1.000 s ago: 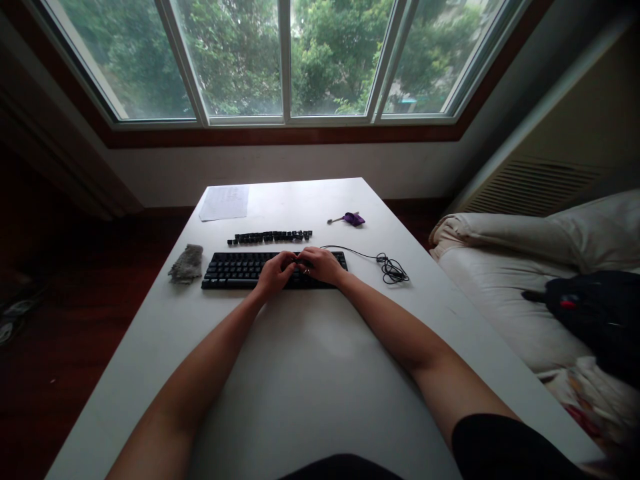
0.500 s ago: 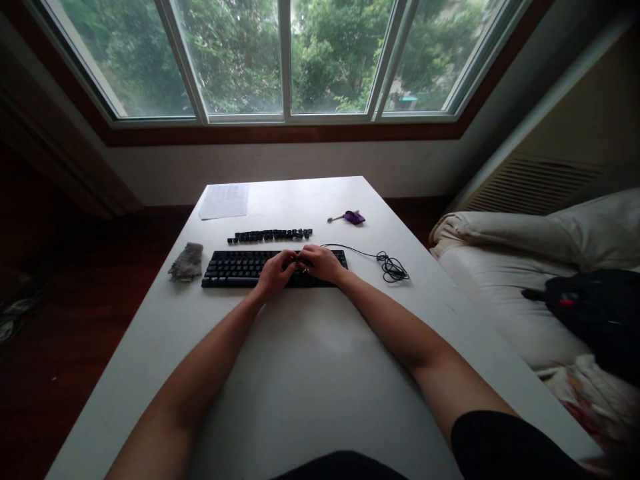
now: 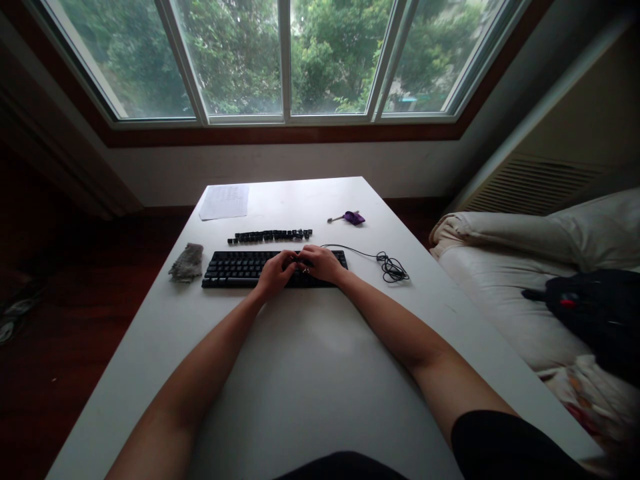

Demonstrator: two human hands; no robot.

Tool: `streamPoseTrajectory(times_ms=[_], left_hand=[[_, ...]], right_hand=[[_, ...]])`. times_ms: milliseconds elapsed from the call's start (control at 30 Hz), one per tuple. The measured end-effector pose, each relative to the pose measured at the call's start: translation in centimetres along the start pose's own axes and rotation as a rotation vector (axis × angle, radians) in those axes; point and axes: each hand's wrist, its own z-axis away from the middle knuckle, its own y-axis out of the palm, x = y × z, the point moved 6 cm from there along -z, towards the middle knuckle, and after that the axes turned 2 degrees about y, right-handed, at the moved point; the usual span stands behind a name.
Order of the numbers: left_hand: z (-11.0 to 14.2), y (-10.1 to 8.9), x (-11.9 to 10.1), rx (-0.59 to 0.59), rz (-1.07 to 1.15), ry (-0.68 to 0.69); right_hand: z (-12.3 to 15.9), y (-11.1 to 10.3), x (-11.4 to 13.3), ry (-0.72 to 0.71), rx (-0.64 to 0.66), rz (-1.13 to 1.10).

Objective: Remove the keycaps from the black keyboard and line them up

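Note:
A black keyboard point(image 3: 233, 268) lies on the white table with its long side toward me. Over its right half my left hand point(image 3: 275, 272) and my right hand point(image 3: 321, 263) meet, with curled fingers close together. Whatever sits between the fingertips is too small and dark to make out. Something shiny, perhaps a ring, shows at my right fingers. Behind the keyboard runs a row of loose black keycaps point(image 3: 273, 235). The keys under my hands are hidden.
A grey cloth point(image 3: 187, 263) lies left of the keyboard. To the right is a coiled black cable point(image 3: 393, 268). Farther back are a purple-handled tool point(image 3: 354, 217) and a paper sheet point(image 3: 225, 202). A sofa point(image 3: 500, 293) with a dark bag point(image 3: 595, 313) stands beside the table point(image 3: 310, 367).

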Motion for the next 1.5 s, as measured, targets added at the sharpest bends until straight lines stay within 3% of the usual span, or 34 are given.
streamPoseTrajectory(times_ms=[1500], left_hand=[[0.25, 0.45, 0.29, 0.011, -0.076, 0.002]], right_hand=[[0.06, 0.30, -0.20, 0.005, 0.023, 0.001]])
